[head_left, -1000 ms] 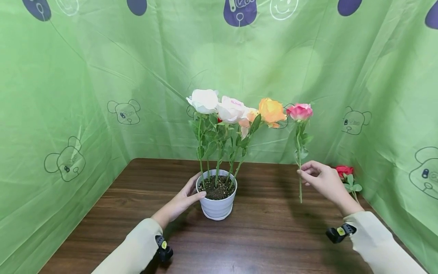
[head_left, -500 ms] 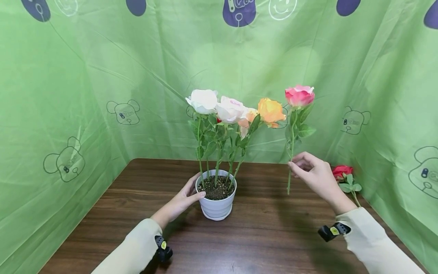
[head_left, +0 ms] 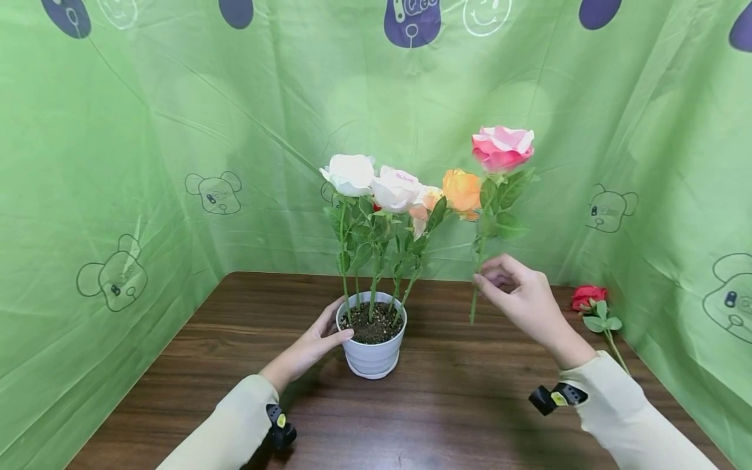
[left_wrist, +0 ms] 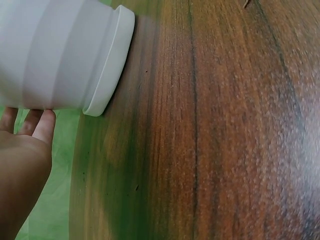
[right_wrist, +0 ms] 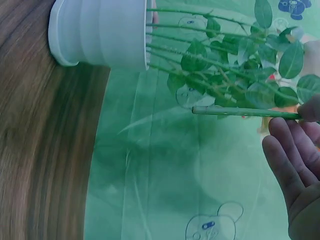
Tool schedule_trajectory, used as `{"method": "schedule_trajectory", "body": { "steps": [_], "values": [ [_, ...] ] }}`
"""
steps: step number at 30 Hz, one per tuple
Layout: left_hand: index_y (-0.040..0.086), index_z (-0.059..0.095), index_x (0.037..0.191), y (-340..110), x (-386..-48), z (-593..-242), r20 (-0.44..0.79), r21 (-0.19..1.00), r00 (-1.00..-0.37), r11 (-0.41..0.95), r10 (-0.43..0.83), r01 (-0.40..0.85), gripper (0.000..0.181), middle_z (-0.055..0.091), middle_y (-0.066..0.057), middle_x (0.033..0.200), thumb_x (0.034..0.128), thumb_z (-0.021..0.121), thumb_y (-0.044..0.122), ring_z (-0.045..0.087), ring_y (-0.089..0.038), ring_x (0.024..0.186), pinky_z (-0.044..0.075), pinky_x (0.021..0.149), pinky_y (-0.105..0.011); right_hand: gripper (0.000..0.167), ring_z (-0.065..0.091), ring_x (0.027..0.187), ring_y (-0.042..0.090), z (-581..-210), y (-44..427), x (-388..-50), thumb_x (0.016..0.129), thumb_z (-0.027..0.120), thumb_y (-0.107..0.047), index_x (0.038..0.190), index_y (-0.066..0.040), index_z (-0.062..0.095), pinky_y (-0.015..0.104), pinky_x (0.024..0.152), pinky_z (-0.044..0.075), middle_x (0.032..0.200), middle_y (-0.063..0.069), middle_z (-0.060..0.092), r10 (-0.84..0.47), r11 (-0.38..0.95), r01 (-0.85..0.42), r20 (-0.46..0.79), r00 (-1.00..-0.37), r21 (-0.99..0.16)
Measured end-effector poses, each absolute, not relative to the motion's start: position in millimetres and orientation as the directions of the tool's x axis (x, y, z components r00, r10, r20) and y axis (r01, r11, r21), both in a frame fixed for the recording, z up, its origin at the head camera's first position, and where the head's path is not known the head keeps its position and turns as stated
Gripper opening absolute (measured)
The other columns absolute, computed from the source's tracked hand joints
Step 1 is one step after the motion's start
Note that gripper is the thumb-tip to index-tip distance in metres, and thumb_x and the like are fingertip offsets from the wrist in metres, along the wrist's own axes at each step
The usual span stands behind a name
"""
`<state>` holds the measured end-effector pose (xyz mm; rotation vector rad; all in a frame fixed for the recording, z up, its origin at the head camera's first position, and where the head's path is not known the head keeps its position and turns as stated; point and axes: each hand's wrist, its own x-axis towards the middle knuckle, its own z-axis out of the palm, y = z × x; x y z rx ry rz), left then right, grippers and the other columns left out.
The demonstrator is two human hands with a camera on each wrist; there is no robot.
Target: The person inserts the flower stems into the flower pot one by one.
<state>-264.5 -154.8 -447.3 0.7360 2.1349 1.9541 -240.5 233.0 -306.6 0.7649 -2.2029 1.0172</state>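
Note:
In the head view a white flower pot point(head_left: 373, 358) with dark soil stands on the table. Several roses rise from it: a white rose point(head_left: 349, 175), a pale pink rose point(head_left: 397, 189), an orange rose point(head_left: 461, 189) and a peach one partly hidden. My left hand point(head_left: 314, 339) grips the pot's left side, thumb on the rim and fingers point(left_wrist: 44, 126) against the outer wall. My right hand point(head_left: 523, 300) pinches a pink rose point(head_left: 502, 149) by its stem point(right_wrist: 240, 111), upright and right of the pot. The stem's lower end hangs free above the table.
A red rose point(head_left: 589, 297) lies at the right edge of the wooden table point(head_left: 446, 418). Green curtains point(head_left: 264, 98) with printed bears enclose the back and both sides. A black wrist camera point(head_left: 552, 398) sits on each sleeve.
The right hand has moved left and slightly up with the pink rose, nearer the pot, and its bloom now stands higher. The left hand and pot have stayed in place.

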Motion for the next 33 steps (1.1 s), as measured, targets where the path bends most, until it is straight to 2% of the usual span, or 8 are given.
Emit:
{"method": "schedule_trajectory", "body": {
  "steps": [11, 16, 26, 30, 33],
  "values": [
    [0.023, 0.017, 0.161, -156, -266, -449, 0.216, 0.966, -0.865, 0.028, 0.453, 0.256, 0.073, 0.018, -0.010, 0.165, 0.1017, 0.060, 0.016, 0.023, -0.030, 0.148, 0.025, 0.117, -0.049, 0.016, 0.068, 0.076, 0.011, -307, 199, -240, 0.089, 0.077, -0.008, 0.101, -0.015, 0.067, 0.021, 0.066, 0.054, 0.086, -0.004, 0.072, -0.303, 0.441, -0.750, 0.705, -0.641, -0.493],
    [0.024, 0.016, 0.161, -155, -266, -449, 0.209, 0.967, -0.868, 0.036, 0.450, 0.251, 0.074, 0.018, -0.010, 0.165, 0.1016, 0.060, 0.017, 0.024, -0.030, 0.148, 0.025, 0.117, -0.048, 0.017, 0.068, 0.076, 0.013, -312, 177, -241, 0.088, 0.077, -0.006, 0.099, -0.014, 0.067, 0.025, 0.067, 0.057, 0.087, -0.003, 0.072, -0.347, 0.392, -0.786, 0.714, -0.608, -0.478],
    [0.023, 0.016, 0.161, -155, -266, -450, 0.204, 0.970, -0.872, 0.031, 0.444, 0.243, 0.075, 0.019, -0.009, 0.165, 0.1012, 0.060, 0.016, 0.025, -0.027, 0.147, 0.027, 0.116, -0.045, 0.013, 0.068, 0.076, 0.018, -305, 132, -222, 0.087, 0.070, 0.007, 0.095, -0.001, 0.063, 0.032, 0.067, 0.059, 0.084, 0.012, 0.071, -0.423, 0.274, -0.851, 0.738, -0.525, -0.448],
    [0.022, 0.016, 0.161, -155, -265, -450, 0.211, 0.969, -0.869, 0.025, 0.448, 0.248, 0.074, 0.018, -0.010, 0.165, 0.1016, 0.060, 0.015, 0.023, -0.029, 0.148, 0.026, 0.116, -0.047, 0.015, 0.068, 0.076, 0.017, -317, 122, -230, 0.087, 0.070, 0.008, 0.095, -0.003, 0.064, 0.033, 0.066, 0.058, 0.084, 0.010, 0.071, -0.445, 0.250, -0.849, 0.724, -0.527, -0.465],
    [0.023, 0.016, 0.161, -156, -266, -449, 0.213, 0.968, -0.866, 0.022, 0.452, 0.249, 0.073, 0.018, -0.010, 0.165, 0.1020, 0.059, 0.016, 0.021, -0.029, 0.148, 0.025, 0.116, -0.049, 0.014, 0.068, 0.078, 0.015, -330, 116, -240, 0.090, 0.071, 0.002, 0.098, -0.008, 0.066, 0.032, 0.068, 0.058, 0.087, 0.006, 0.072, -0.450, 0.254, -0.837, 0.707, -0.545, -0.484]
  ]
}}
